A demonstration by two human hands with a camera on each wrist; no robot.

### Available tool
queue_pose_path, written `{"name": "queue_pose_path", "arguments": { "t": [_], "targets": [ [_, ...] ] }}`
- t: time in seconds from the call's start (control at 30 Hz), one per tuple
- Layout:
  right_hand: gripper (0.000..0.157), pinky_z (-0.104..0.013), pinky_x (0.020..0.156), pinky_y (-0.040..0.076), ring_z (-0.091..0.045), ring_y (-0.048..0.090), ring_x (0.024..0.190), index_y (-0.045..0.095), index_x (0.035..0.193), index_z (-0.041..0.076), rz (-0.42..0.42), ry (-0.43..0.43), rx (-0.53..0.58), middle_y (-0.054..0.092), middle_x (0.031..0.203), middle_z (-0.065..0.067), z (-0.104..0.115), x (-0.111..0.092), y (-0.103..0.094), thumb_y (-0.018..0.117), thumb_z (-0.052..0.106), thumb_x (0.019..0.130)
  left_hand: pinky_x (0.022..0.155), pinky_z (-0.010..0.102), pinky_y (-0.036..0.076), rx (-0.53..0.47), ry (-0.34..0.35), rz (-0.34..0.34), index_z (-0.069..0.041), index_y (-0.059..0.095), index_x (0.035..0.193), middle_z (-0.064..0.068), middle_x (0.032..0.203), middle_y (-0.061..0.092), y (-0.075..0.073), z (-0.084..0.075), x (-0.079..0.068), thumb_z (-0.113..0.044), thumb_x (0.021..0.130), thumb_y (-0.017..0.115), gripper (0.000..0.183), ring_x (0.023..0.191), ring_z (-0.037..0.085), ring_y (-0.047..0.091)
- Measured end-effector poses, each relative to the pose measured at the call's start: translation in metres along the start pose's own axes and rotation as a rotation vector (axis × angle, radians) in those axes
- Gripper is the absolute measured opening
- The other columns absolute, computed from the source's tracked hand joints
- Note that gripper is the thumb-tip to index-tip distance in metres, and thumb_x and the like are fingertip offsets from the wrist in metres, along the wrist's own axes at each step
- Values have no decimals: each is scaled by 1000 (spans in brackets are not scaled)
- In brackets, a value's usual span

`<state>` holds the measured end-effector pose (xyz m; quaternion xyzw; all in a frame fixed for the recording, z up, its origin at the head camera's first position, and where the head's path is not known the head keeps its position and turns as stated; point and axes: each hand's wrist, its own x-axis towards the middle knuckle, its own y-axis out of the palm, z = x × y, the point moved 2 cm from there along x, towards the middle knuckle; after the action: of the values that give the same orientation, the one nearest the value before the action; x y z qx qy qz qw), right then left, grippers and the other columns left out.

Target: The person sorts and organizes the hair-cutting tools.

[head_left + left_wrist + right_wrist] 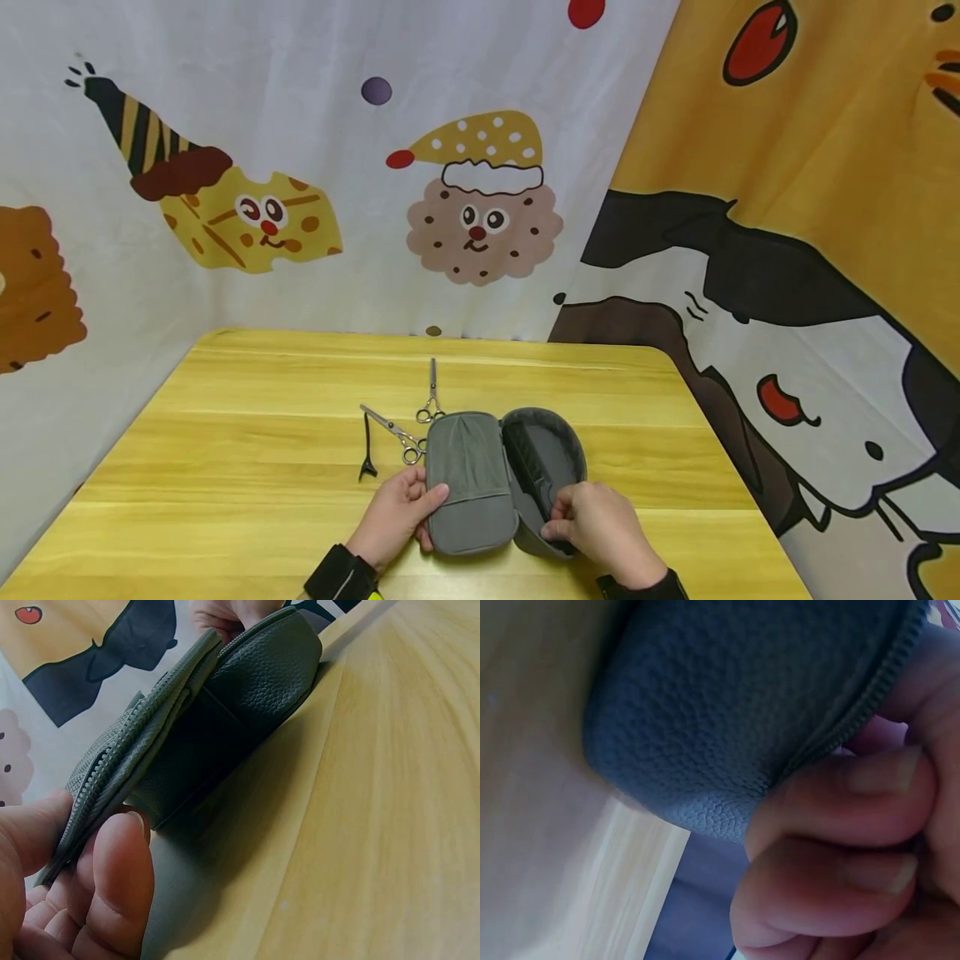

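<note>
A grey zip case (pixel 471 467) lies unfolded on the table, its pocketed flap on the left and its deep half on the right. My left hand (pixel 397 508) pinches the flap's left edge, thumb on top; the left wrist view shows the zip teeth between thumb and fingers. Inside the deep half lies a long black comb (pixel 527 458), slanting down towards my right hand (pixel 596 525). That hand's thumb and fingers are curled at the comb's lower end, which they partly hide. In the right wrist view the curled fingers (pixel 840 802) touch the case's dented outer wall near the zip.
Left of the case lie a pair of scissors (pixel 390 427) and a black hair clip (pixel 367 458). Behind its top edge another pair of scissors (pixel 432 387) points away. The wooden table (pixel 247 442) ends at a patterned cloth wall (pixel 360 300).
</note>
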<state>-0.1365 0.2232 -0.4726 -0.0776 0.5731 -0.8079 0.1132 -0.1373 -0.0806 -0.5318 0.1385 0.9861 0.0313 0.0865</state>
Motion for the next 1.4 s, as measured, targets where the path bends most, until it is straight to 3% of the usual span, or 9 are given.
{"name": "queue_pose_path", "arguments": {
  "t": [0.77,1.4],
  "targets": [
    [41,-24,52,36,-3,44,55,58,65,31,10,24,-18,51,59,18,1,2,3,97,41,73,53,32,61,3,6,11,10,55,130,7,87,75,1,-2,0,-28,104,73,50,52,14,65],
    [39,-27,51,33,-8,45,54,57,69,32,13,85,5,50,60,15,-3,3,5,91,47,81,53,32,60,7,-5,2,8,55,129,7,85,74,0,0,0,-29,102,75,49,52,16,65]
  ]
}}
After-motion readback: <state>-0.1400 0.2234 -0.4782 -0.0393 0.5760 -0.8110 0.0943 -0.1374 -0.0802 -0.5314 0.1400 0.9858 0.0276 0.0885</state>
